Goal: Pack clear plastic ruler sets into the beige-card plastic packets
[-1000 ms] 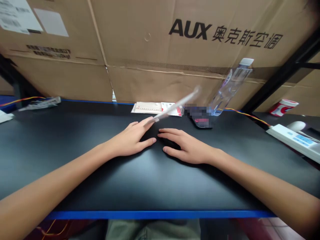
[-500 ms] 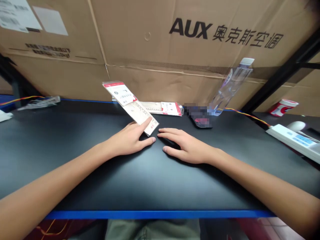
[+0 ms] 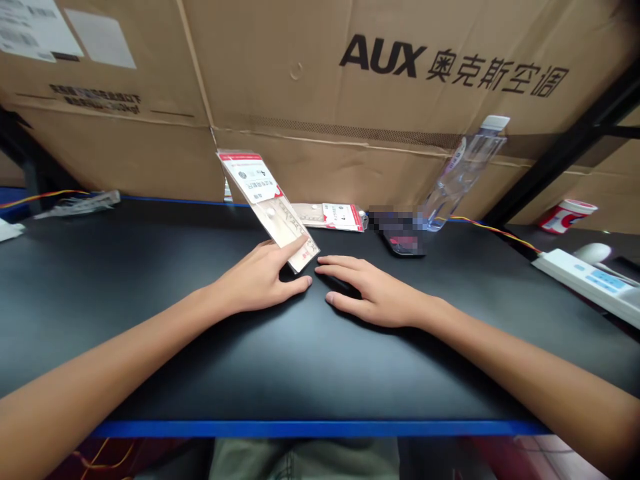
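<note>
My left hand (image 3: 260,277) holds a clear packet of rulers (image 3: 273,207) by its lower end, and the index finger lies over its front. The packet leans up and to the left, its red-and-white label at the top. My left thumb is stretched out apart from it. My right hand (image 3: 373,290) rests on the black tabletop beside the packet's lower corner, fingers extended and thumb apart, holding nothing. Behind the raised packet, a second ruler packet (image 3: 343,217) lies flat, its left part hidden.
A phone (image 3: 400,243) lies at the back, next to a tilted clear bottle (image 3: 457,180). A white power strip (image 3: 595,280) and a red-and-white tub (image 3: 567,217) stand to the right. A large cardboard box (image 3: 300,100) closes off the back. Crumpled plastic (image 3: 85,205) lies far left.
The ruler packet in my left hand has tipped more upright, its top end moving up and to the right. My right hand has stayed in place.
</note>
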Demonstrator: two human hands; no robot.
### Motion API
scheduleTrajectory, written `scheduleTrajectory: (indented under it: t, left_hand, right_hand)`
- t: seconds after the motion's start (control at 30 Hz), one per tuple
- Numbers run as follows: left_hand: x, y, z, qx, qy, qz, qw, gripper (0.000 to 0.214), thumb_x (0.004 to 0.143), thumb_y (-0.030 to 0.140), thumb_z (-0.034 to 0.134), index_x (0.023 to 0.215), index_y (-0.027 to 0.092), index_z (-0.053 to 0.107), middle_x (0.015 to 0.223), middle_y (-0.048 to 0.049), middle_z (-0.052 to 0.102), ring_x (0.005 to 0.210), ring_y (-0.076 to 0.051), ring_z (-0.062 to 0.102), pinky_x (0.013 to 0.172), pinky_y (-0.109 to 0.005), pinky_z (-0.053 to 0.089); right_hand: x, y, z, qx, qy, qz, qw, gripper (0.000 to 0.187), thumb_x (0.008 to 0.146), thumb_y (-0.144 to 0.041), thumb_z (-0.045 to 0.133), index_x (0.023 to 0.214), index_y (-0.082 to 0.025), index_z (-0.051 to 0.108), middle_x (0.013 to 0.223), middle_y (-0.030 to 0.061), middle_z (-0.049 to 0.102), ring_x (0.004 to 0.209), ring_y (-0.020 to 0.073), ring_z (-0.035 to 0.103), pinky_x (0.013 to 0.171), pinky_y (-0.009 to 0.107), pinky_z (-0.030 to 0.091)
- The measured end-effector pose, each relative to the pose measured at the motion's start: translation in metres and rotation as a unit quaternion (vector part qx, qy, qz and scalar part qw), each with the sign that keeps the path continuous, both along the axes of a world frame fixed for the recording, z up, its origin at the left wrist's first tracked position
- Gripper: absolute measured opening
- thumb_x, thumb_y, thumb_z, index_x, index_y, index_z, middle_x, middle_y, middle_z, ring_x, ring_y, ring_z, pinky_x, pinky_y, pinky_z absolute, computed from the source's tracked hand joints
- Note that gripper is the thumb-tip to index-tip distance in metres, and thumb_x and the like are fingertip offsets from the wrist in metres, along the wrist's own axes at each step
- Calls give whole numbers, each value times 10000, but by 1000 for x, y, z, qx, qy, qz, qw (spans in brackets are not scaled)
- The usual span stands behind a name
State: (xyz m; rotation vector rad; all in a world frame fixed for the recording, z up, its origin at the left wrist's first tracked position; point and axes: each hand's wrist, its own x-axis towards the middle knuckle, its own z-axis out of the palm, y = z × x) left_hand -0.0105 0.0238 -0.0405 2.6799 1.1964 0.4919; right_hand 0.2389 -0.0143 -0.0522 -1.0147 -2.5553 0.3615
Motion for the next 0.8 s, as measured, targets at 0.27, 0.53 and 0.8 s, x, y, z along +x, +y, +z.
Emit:
scheduleTrajectory:
  t: [0.27, 0.53, 0.8]
  left_hand:
    - [2, -1, 0, 13, -13, -8, 1000, 705, 883, 503, 556, 1499, 178, 450, 1322, -108, 657, 1157, -294, 635, 1023, -357, 446]
    - [1, 2, 0, -7, -36, -19, 999, 708, 866, 488, 570, 1500, 193, 457, 1450, -87, 564, 1297, -302, 549, 1104, -397, 405]
    - [1, 2, -2, 3, -20, -18, 1000, 752, 839, 487, 598, 1519, 221, 420, 1532, -71, 463, 1438, -293, 385, 1231, -511, 161]
  right_hand:
    - [-1, 0, 0, 2, -5, -2, 1000, 511, 978, -416, 512, 1441, -202, 504, 1509, 131, 473, 1390, 278, 453, 1150, 456, 391]
    - [1, 0, -1, 7, -2, 3, 1000, 508, 979, -415, 512, 1447, -218, 496, 1513, 122, 471, 1390, 273, 455, 1154, 459, 387]
    - [0, 0, 0, 12, 0, 1, 1000, 499, 975, -407, 519, 1439, -225, 506, 1504, 120, 483, 1378, 278, 469, 1142, 464, 400]
